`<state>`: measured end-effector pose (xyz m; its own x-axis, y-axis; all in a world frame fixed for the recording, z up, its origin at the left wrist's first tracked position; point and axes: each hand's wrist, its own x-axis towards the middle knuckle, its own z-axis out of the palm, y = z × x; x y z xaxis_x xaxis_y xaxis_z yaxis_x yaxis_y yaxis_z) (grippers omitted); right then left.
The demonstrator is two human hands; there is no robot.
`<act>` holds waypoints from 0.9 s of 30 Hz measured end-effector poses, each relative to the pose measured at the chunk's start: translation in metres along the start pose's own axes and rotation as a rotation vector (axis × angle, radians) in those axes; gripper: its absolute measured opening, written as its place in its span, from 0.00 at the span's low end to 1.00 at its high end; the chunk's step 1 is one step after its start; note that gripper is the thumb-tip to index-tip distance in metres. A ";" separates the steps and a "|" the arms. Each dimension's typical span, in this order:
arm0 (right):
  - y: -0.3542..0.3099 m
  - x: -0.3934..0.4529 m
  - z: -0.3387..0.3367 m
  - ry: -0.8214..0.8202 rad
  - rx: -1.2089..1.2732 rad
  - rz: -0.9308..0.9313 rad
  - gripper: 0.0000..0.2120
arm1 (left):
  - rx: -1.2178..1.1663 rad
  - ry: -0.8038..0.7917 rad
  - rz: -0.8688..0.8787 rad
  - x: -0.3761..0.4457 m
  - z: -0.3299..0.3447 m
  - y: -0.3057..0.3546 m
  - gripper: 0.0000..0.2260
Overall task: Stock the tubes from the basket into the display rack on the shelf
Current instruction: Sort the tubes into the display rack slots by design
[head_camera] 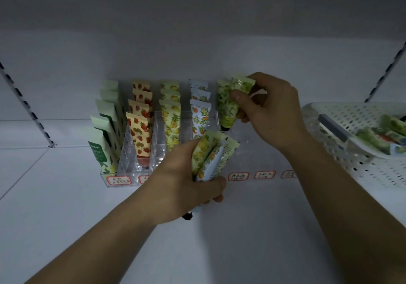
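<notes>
A clear acrylic display rack [129,162] stands on the white shelf, with columns of tubes: plain green, strawberry [140,134], pineapple [172,121], orange-blossom [200,116] and green-grape. My right hand [270,112] pinches a green-grape tube [242,83] by its top, at the back of the rack's fifth column, beside another green-grape tube [226,105] standing there. My left hand [186,180] grips a bundle of tubes [211,154] in front of the rack, a yellow fruit one foremost. The white perforated basket [360,165] at the right holds more tubes [388,138].
Handwritten red-bordered labels [238,176] run along the rack's front edge. Slotted shelf uprights [26,105] rise at the left and the right. An upper shelf overhangs the space. The rack's right-hand columns have no tubes in them.
</notes>
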<state>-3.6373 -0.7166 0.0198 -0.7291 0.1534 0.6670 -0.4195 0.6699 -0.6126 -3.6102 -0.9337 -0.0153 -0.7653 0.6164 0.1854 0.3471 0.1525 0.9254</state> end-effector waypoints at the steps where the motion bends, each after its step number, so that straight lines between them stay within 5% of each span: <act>1: 0.000 0.000 0.000 -0.001 -0.018 -0.004 0.11 | 0.014 0.001 -0.002 0.000 -0.001 -0.001 0.12; 14: 0.002 0.000 0.010 -0.116 -0.193 0.098 0.12 | -0.122 0.045 -0.008 0.003 0.003 0.000 0.11; 17: 0.001 -0.007 0.011 -0.011 -0.270 0.154 0.19 | -0.314 0.105 -0.050 0.005 0.005 -0.002 0.09; 20: -0.019 -0.009 0.008 0.158 -0.119 0.020 0.17 | -0.448 0.154 -0.045 0.007 0.005 -0.003 0.12; 23: -0.039 -0.010 -0.001 -0.122 0.134 -0.027 0.18 | -0.492 0.176 0.016 0.008 0.006 0.000 0.12; 25: -0.044 -0.014 -0.003 -0.447 0.192 0.017 0.13 | -0.511 0.175 0.048 0.008 0.007 -0.001 0.11; 27: -0.042 -0.017 -0.003 -0.576 0.239 0.024 0.06 | -0.544 0.158 0.058 0.007 0.006 -0.002 0.11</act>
<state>-3.6057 -0.7453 0.0356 -0.8863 -0.2947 0.3573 -0.4606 0.4799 -0.7467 -3.6128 -0.9248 -0.0178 -0.8395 0.4827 0.2494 0.0936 -0.3236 0.9415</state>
